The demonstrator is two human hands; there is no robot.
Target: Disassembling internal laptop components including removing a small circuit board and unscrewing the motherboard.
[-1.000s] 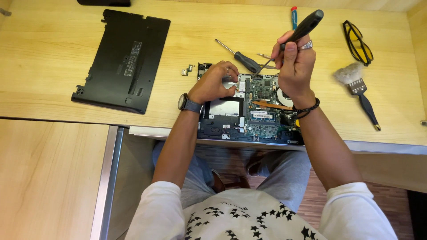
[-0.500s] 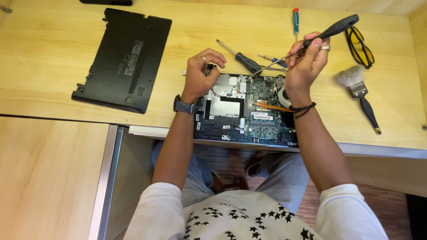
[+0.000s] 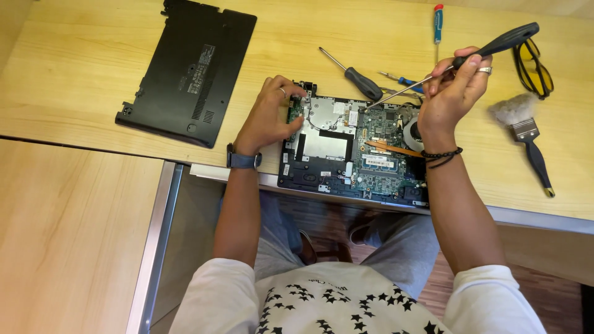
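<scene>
Left hand [image 3: 269,117] fingers pressed opened laptop [image 3: 352,151] corner, steadying it | right hand [image 3: 451,93] fingers gripped black-handled screwdriver [image 3: 458,62], tip angled toward board, frame centre.

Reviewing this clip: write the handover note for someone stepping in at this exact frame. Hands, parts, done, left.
Left hand: resting on the top left corner of the opened laptop, holding no tool.
Right hand: gripping a black-handled screwdriver, tip over the board's upper middle.
Bottom cover: already off, lying to the left on the desk.
Spare screwdrivers, brush and yellow glasses lie around.
Left: board and fan remain in place.
</scene>
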